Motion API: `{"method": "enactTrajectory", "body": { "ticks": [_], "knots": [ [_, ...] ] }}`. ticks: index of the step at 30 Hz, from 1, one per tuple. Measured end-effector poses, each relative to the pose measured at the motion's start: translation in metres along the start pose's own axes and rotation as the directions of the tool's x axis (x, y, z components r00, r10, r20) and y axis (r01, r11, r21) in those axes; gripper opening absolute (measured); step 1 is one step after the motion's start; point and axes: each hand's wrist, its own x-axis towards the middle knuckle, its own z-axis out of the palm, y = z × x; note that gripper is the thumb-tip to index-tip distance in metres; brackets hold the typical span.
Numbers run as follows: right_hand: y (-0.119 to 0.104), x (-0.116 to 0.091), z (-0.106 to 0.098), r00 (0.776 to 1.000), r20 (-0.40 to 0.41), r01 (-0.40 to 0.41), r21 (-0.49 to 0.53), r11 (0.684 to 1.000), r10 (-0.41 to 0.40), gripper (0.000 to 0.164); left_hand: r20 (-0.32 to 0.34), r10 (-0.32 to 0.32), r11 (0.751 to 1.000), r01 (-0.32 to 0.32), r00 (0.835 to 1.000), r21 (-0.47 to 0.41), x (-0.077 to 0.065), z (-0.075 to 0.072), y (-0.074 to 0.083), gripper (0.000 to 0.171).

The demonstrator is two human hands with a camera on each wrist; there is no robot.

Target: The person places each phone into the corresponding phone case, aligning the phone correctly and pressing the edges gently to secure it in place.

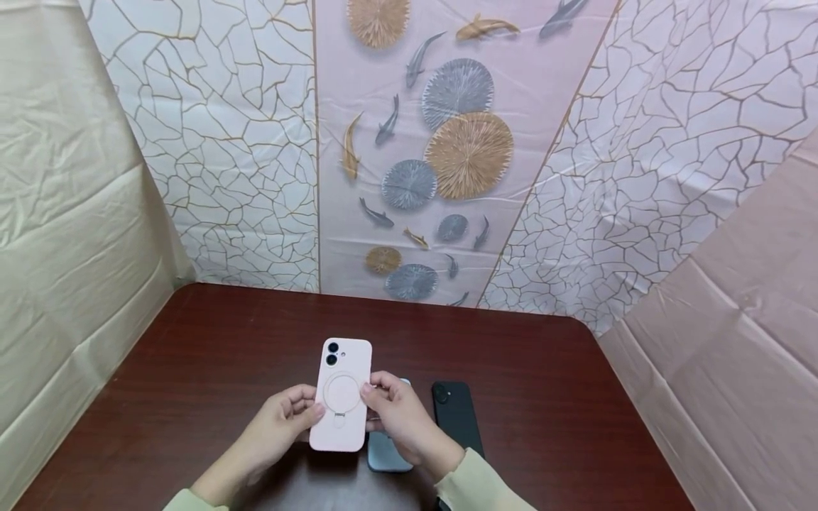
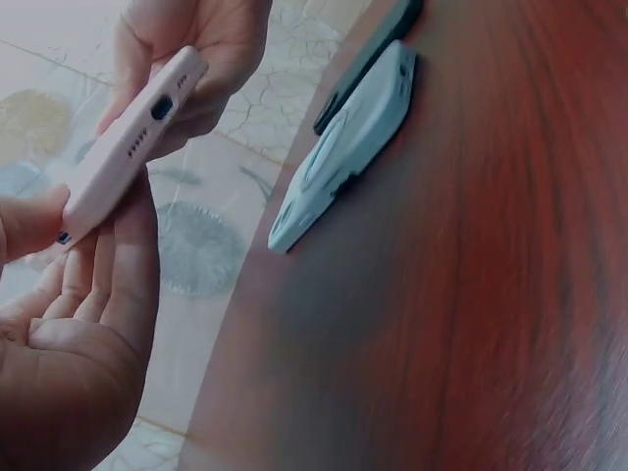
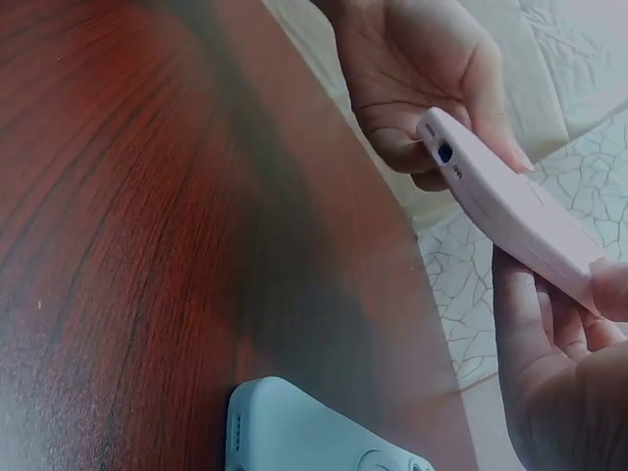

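Observation:
A phone in a pink case [image 1: 341, 433] is held up above the table by both hands, its back toward the head camera. Two camera lenses sit at its top left, with a ring and a small stand tab below. The left hand [image 1: 281, 419] grips its left edge, thumb on the back and fingers behind. On the opposite edge the right hand [image 1: 402, 415] pinches it the same way. Both wrist views show the bottom edge of the pink case [image 2: 118, 162] with its port opening. The screen side is hidden in the head view.
A light blue phone case [image 1: 386, 458] lies on the table, partly under the right hand. To its right rests a black phone [image 1: 456, 415], overlapped by the right forearm. The dark red wooden table [image 1: 243, 333] backs onto patterned cloth [image 1: 409, 213], with plain cloth at both sides.

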Motion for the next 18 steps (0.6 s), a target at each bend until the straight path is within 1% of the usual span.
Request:
{"method": "enactTrajectory", "body": {
  "ticks": [2,6,8,10,13,15,18],
  "knots": [
    [0.000,0.000,0.001,1.000,0.006,-0.003,0.003,1.000,0.003,0.023,-0.011,-0.015,1.000,0.014,1.000,-0.008,0.001,-0.001,0.003,0.040],
    [0.003,0.001,0.005,1.000,0.011,-0.007,-0.023,1.000,0.007,0.025,-0.110,-0.045,0.999,0.046,0.993,0.006,0.002,-0.002,0.007,0.039],
    [0.005,0.001,0.008,1.000,0.003,0.002,-0.070,0.998,-0.001,0.026,-0.157,-0.048,0.998,0.053,0.986,0.028,0.003,-0.002,0.008,0.035],
    [0.006,0.001,0.010,1.000,-0.002,0.017,-0.121,0.992,-0.017,0.028,-0.182,-0.048,0.997,0.059,0.982,0.056,0.003,-0.002,0.007,0.032],
    [0.008,0.002,0.014,0.998,-0.020,0.050,-0.222,0.974,-0.056,0.033,-0.209,-0.059,0.992,0.081,0.976,0.100,0.002,-0.004,0.004,0.030],
    [0.010,0.004,0.017,0.997,-0.027,0.067,-0.280,0.958,-0.078,0.033,-0.235,-0.065,0.984,0.101,0.970,0.145,0.002,-0.005,0.000,0.029],
    [0.015,0.008,0.025,0.995,-0.041,0.072,-0.359,0.930,-0.093,0.031,-0.273,-0.067,0.962,0.135,0.960,0.239,0.000,-0.009,-0.005,0.025]
  ]
}}
